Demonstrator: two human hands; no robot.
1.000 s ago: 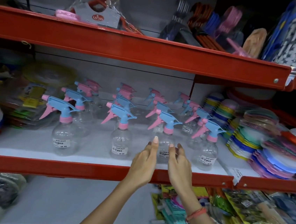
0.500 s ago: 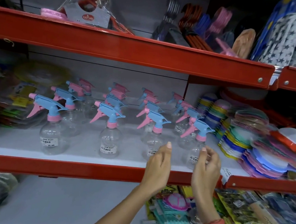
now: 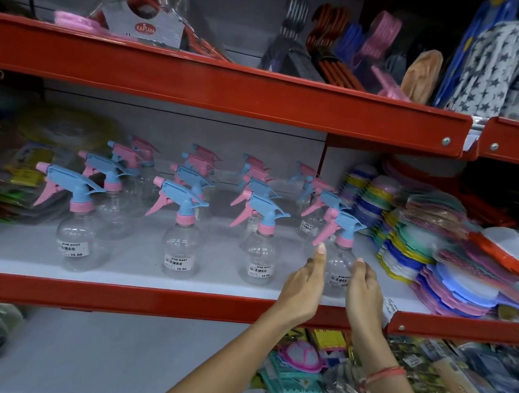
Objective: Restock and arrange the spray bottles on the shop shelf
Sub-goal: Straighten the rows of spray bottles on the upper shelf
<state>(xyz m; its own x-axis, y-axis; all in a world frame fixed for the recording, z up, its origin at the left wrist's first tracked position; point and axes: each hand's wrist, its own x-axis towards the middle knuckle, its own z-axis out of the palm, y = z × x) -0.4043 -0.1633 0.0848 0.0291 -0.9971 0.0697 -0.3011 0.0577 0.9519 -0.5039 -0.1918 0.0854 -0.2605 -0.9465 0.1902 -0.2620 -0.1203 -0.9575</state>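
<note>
Spray bottles, clear round-bellied plastic with blue trigger heads and pink collars, stand in four files on the white shelf board [image 3: 135, 266] behind its red front lip. Target item: rightmost front bottle [image 3: 338, 268], at about 3 o'clock from the front-row bottle [image 3: 256, 260] next to it, and just beside the stacked coloured plastic lids [image 3: 406, 253] at its own 3 o'clock.

Handling, judged: bottles look empty, so light and top-heavy under the trigger head; thin wall probably flexes under a squeeze; smooth surface may be slippery. Easy to tip and knock into the file behind. Best hold is both palms on the round belly, or one hand at the pink collar; avoid the trigger lever.

Hand pose: left hand [image 3: 303, 284] at the bottle's 9 o'clock, fingers straight and pointing up-forward. Right hand [image 3: 365, 287] at its 3 o'clock, fingers slightly curled. Palms face each other, cupping the belly with the bottle between. Actual contact cannot be told through the clear plastic; neither hand is clamped.
</note>
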